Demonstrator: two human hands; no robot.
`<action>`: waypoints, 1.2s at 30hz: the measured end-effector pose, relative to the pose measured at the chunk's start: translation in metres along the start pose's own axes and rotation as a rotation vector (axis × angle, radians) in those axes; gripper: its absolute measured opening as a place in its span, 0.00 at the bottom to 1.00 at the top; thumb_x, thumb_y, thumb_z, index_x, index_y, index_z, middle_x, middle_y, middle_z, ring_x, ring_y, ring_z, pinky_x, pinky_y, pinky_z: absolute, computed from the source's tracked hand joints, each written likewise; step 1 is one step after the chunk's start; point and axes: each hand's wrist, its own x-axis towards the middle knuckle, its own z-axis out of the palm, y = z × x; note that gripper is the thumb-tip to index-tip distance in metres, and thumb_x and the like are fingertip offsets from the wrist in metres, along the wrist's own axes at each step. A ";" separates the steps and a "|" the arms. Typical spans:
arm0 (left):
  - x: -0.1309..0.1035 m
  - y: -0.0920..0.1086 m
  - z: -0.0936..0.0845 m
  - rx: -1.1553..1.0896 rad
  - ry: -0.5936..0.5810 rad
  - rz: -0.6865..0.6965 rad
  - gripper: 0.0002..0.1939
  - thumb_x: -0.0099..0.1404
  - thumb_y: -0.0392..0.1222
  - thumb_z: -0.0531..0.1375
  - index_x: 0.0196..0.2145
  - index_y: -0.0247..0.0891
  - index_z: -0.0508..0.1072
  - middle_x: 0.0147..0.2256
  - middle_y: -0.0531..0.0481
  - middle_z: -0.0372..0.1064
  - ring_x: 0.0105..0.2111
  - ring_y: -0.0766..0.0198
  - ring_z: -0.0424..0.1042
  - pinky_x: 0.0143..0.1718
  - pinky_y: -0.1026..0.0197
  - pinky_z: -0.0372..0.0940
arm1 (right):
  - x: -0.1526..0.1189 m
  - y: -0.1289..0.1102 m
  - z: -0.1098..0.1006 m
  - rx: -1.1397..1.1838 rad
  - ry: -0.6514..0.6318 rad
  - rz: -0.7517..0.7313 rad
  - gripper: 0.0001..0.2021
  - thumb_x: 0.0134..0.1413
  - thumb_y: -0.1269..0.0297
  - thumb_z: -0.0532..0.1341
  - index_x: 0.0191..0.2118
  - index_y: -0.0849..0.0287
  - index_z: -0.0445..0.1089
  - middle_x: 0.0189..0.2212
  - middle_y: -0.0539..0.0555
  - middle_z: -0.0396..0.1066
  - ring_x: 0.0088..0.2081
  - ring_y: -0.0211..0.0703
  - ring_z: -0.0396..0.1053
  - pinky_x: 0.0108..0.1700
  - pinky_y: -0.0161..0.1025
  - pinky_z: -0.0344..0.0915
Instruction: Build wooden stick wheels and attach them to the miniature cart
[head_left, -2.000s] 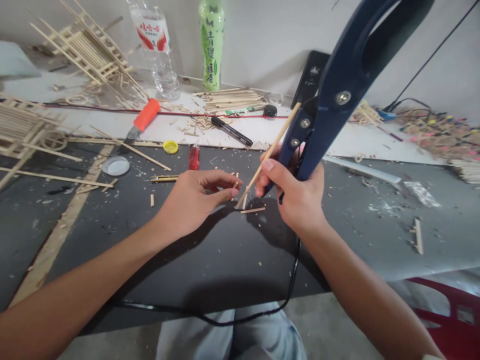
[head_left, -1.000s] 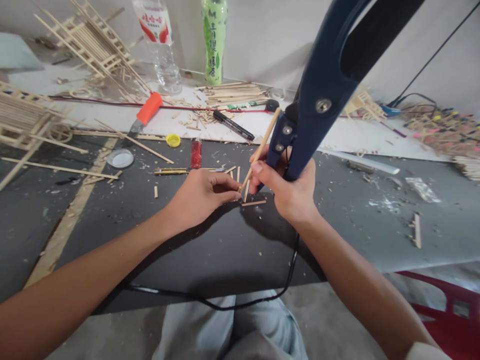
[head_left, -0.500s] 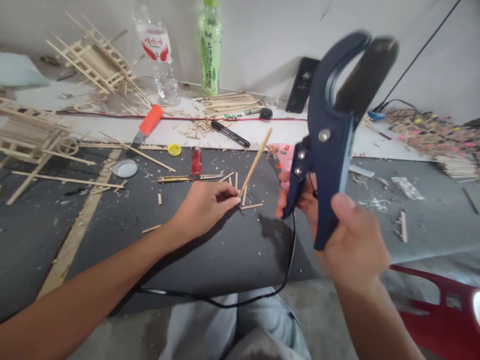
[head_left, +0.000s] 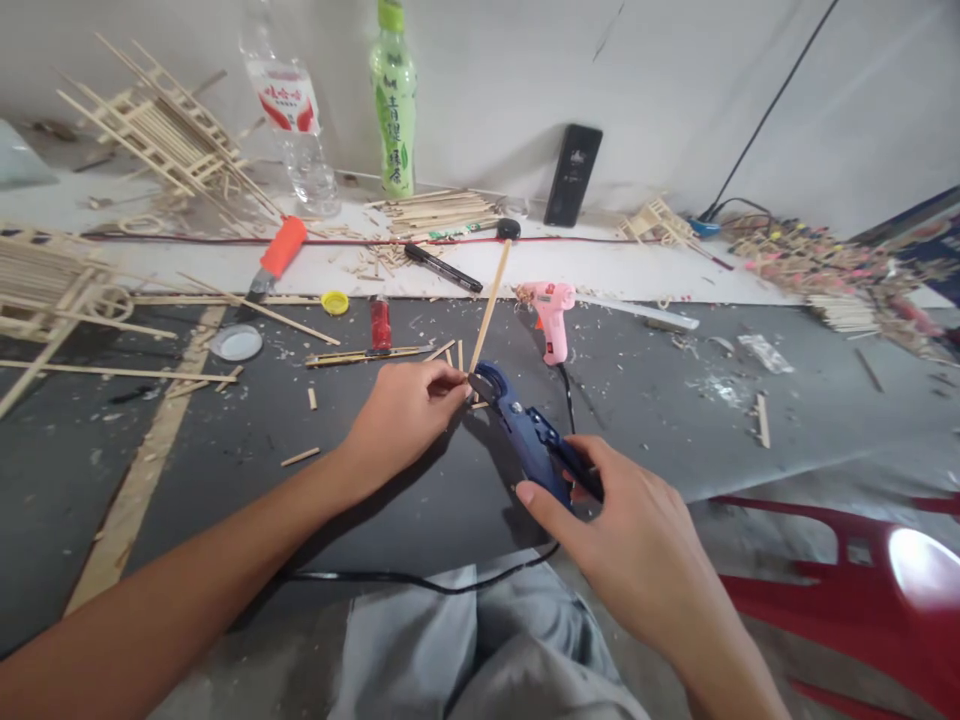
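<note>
My left hand (head_left: 409, 415) pinches the lower end of a thin wooden stick (head_left: 492, 305), which slants up and away over the dark table. Wrapped round the handles of the blue cutter (head_left: 529, 440) is my right hand (head_left: 630, 530). The cutter's head lies right at my left fingertips, by the stick's lower end; whether its blade touches the stick cannot be made out. Several short stick pieces lie just beyond my left fingers. A pink glue gun (head_left: 551, 315) rests on the table beyond the cutter.
A utility knife (head_left: 371, 356), a red lighter (head_left: 381, 324) and a black marker (head_left: 442, 267) lie beyond my left hand. Wooden stick models (head_left: 176, 130) stand at the left. Bottles (head_left: 394, 110) and a phone (head_left: 573, 175) stand at the back. A black cable (head_left: 390, 577) crosses the front edge.
My right hand has brought the cutter down and left, from raised in front of the camera to my left fingertips. The glue gun now shows fully. My left hand still pinches the stick.
</note>
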 end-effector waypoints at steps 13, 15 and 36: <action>-0.004 0.005 0.005 -0.015 0.026 -0.025 0.11 0.66 0.43 0.60 0.33 0.36 0.81 0.30 0.50 0.81 0.29 0.61 0.76 0.32 0.63 0.63 | -0.007 -0.033 -0.006 -0.225 0.000 0.004 0.16 0.61 0.43 0.58 0.39 0.51 0.71 0.30 0.54 0.79 0.32 0.59 0.77 0.32 0.43 0.53; -0.004 0.004 0.005 -0.016 0.036 -0.020 0.11 0.66 0.42 0.60 0.33 0.36 0.80 0.29 0.50 0.80 0.29 0.62 0.76 0.32 0.63 0.62 | -0.009 -0.035 -0.007 -0.263 -0.013 -0.008 0.16 0.62 0.44 0.57 0.37 0.50 0.69 0.28 0.53 0.79 0.30 0.59 0.76 0.30 0.42 0.50; -0.007 0.002 0.009 0.007 0.067 0.065 0.10 0.66 0.40 0.59 0.27 0.37 0.74 0.25 0.55 0.75 0.26 0.67 0.71 0.29 0.65 0.58 | -0.020 -0.037 0.011 -0.452 0.327 -0.415 0.13 0.62 0.52 0.59 0.29 0.52 0.64 0.15 0.52 0.66 0.15 0.51 0.66 0.24 0.40 0.42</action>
